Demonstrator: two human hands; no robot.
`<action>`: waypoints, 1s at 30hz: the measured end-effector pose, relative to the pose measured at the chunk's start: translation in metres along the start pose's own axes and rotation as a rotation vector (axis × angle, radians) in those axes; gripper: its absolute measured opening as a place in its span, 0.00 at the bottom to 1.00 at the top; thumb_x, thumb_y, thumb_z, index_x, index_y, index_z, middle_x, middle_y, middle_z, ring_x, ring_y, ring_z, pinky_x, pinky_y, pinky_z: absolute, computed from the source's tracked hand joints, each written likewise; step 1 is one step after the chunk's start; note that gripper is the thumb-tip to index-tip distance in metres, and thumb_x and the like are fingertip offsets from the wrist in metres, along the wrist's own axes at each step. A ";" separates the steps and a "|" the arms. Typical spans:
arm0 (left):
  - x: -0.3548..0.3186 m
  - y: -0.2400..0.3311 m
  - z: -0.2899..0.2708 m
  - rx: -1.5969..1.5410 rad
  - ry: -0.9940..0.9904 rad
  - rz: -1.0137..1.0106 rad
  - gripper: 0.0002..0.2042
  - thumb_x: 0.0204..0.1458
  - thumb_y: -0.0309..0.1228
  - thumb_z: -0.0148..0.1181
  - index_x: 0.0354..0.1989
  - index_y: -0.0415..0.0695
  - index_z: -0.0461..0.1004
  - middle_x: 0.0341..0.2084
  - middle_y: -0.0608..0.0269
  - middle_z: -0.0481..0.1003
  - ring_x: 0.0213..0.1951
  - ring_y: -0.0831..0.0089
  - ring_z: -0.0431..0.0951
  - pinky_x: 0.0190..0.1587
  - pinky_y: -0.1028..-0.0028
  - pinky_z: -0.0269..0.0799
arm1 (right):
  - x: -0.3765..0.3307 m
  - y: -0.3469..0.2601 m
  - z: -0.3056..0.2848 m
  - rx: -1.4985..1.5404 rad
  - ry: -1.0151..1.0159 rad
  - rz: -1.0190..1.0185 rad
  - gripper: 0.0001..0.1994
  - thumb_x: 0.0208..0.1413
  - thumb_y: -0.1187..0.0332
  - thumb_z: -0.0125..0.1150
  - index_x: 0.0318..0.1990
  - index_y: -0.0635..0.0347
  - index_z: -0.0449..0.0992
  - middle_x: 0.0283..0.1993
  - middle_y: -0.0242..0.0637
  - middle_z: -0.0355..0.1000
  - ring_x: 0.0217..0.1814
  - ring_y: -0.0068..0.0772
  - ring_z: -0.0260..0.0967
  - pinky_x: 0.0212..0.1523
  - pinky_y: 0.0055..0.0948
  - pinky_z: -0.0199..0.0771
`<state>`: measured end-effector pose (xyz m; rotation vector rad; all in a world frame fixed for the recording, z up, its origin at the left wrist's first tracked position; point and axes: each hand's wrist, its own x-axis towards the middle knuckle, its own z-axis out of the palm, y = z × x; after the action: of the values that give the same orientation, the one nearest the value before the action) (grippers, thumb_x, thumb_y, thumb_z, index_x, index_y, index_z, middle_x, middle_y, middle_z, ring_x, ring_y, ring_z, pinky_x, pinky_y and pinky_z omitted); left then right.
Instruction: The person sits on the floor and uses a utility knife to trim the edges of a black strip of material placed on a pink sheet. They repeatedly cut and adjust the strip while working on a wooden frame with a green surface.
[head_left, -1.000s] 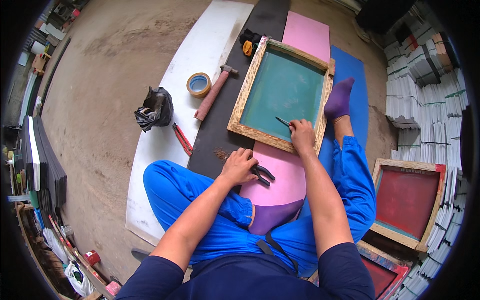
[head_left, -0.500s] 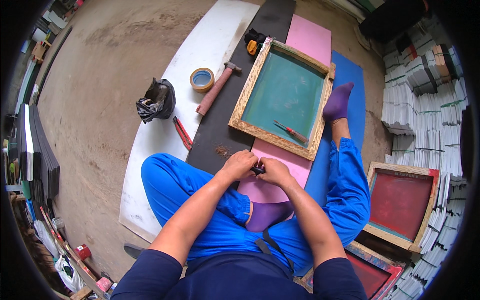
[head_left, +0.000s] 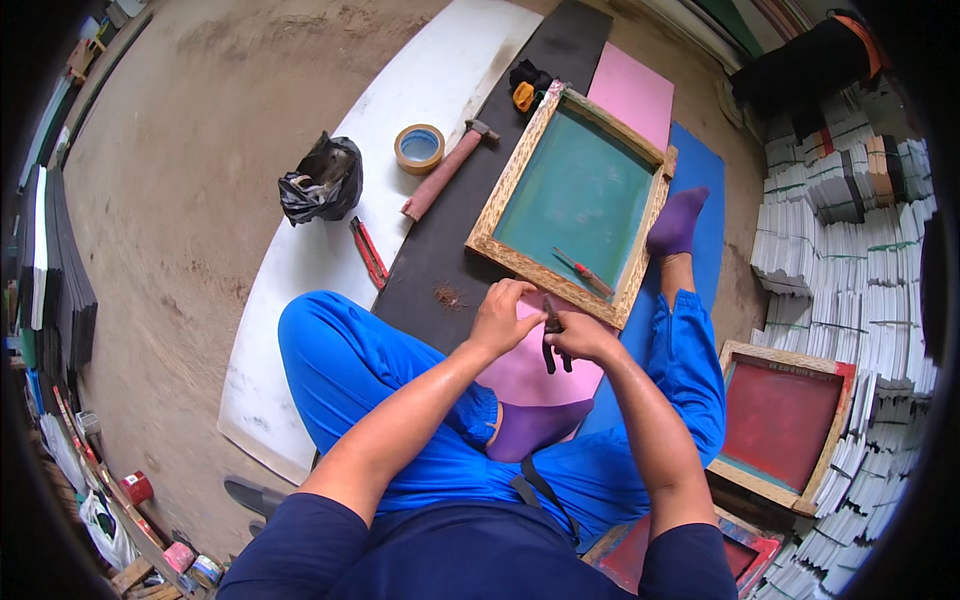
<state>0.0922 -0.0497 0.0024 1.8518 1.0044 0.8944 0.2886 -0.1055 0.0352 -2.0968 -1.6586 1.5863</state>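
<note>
My right hand (head_left: 586,337) is closed around dark pliers (head_left: 549,330), whose jaws point away from me and whose handles hang toward my lap. Close beside the jaws is my left hand (head_left: 503,318), its thumb and forefinger apart, with nothing visible between them. Both hands are above a pink sheet (head_left: 520,365), just short of the near edge of a wooden screen frame (head_left: 540,275) with green mesh. On that mesh, near the frame's lower right corner, lies a screwdriver (head_left: 583,271) with a red handle. A small heap of brown bits (head_left: 449,296) lies left of my hands.
Left of the frame are a hammer (head_left: 450,170), a tape roll (head_left: 419,149), a red utility knife (head_left: 368,254) and a black plastic bag (head_left: 322,180). A yellow-and-black item (head_left: 524,96) sits by its far corner. Red-mesh frames (head_left: 780,420) and paper stacks (head_left: 835,250) stand at right.
My hands have moved slightly apart. The pliers, mostly hidden between them before, now show upright in my right hand. The view has shifted a little.
</note>
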 end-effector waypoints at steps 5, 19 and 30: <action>-0.013 -0.002 0.050 -0.751 -0.228 -0.748 0.16 0.61 0.42 0.65 0.42 0.39 0.80 0.29 0.64 0.80 0.32 0.76 0.80 0.36 0.73 0.77 | -0.017 -0.048 -0.040 0.129 -0.099 0.207 0.14 0.57 0.66 0.62 0.46 0.64 0.75 0.30 0.37 0.78 0.27 0.30 0.76 0.24 0.31 0.76; 0.000 0.010 0.079 -1.244 -0.074 -1.035 0.17 0.67 0.41 0.56 0.41 0.37 0.79 0.32 0.60 0.79 0.32 0.70 0.83 0.40 0.70 0.82 | 0.018 -0.034 -0.067 -0.265 -0.086 0.156 0.18 0.50 0.61 0.71 0.40 0.69 0.81 0.32 0.45 0.80 0.35 0.37 0.78 0.40 0.38 0.75; 0.013 0.008 0.079 -1.321 -0.002 -1.098 0.15 0.68 0.41 0.55 0.40 0.41 0.78 0.32 0.65 0.78 0.34 0.73 0.78 0.42 0.69 0.79 | 0.040 -0.058 -0.078 -0.425 -0.108 0.182 0.20 0.46 0.59 0.69 0.37 0.70 0.81 0.29 0.45 0.78 0.30 0.38 0.76 0.34 0.37 0.75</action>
<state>0.1672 -0.0670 -0.0198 0.0990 0.8573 0.5519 0.2990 -0.0103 0.0781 -2.4593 -2.0482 1.5239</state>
